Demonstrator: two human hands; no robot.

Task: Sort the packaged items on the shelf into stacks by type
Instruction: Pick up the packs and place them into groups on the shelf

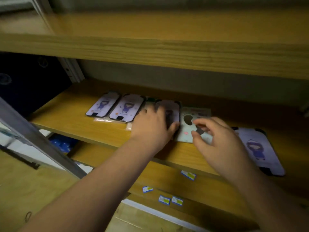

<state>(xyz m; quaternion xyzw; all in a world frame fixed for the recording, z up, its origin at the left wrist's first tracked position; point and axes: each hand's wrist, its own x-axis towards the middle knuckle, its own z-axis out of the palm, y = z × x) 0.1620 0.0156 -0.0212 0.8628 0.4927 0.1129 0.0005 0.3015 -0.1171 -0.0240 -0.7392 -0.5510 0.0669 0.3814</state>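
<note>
On the wooden middle shelf [70, 114], two packaged phone cases with a purple cartoon girl lie side by side at the left [102, 104] [127, 108]. A third such case [173, 109] lies to their right. My left hand [150, 126] covers it, fingers on top and thumb hooked at its near right corner. A green-edged pack [150, 99] peeks out behind it. Beside it lies a pale green pack with brown bean shapes [188, 114]. My right hand [217, 141] hovers over that pack, fingers loosely curled, thumb and forefinger apart. Another purple-girl case [260, 149] lies at the far right.
A thick upper shelf board [167, 51] overhangs the work area. A slanted metal rail [41, 141] crosses the lower left. A dark bin [28, 81] sits at the left. Small blue-and-white labels [188, 175] [164, 199] stick on the lower shelf edges. A blue pack [61, 144] lies below.
</note>
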